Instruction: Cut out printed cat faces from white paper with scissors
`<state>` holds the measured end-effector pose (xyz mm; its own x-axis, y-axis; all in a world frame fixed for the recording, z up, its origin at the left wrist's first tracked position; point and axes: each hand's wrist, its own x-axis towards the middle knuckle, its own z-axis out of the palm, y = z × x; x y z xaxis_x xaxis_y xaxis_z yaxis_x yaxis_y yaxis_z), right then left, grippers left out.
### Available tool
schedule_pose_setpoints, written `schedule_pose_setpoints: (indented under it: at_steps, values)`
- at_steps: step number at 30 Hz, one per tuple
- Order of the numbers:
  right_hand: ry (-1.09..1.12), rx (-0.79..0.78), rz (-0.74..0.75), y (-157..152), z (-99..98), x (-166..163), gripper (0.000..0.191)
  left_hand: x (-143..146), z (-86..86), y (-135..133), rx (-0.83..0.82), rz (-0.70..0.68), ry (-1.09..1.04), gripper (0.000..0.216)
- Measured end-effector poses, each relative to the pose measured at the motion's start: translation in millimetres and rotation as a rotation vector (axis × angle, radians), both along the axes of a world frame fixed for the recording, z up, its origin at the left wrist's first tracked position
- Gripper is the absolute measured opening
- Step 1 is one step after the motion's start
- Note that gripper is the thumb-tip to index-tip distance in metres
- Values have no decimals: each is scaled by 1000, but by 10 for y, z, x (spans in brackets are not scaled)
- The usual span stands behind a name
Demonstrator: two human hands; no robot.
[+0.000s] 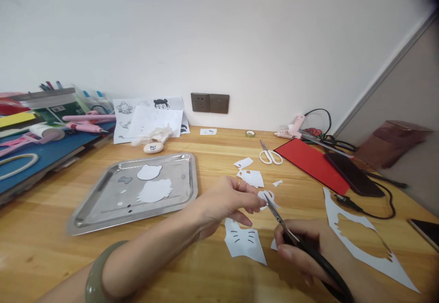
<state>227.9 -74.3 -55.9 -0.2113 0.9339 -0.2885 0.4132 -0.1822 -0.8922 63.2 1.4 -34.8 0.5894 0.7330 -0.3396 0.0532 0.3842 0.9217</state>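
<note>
A plain white wall (240, 29) is running across the far side under soft, even light. A dark socket plate (210, 103) is sitting low on it, just above a light wooden table (51, 248). At the right, a pale trim strip (384, 72) is dividing it from a grey-beige surface (413, 88).

The left forearm comes in from the lower left corner and runs toward the middle, wrist straight. The left hand (224, 200) has its fingers bent, thumb and fingertips pinched on a small paper piece (263, 199). The right hand (305, 252) sits at lower right, knuckles up, fingers curled around the black handles of the scissors (276, 214), blades pointing up-left toward the pinch. The hands are near each other, not touching.
</note>
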Motion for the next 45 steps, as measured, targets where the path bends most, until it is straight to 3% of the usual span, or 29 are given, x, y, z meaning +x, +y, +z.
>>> schedule_pose_setpoints:
  at_steps: [29, 45]
  values:
    - [64, -14, 7, -5, 26, 10, 18, 10, -24, -42, -6, 29, -56, 7]
    - [32, -12, -14, -10, 35, -10, 22, 9, -7, -35, -12, 19, -57, 6]
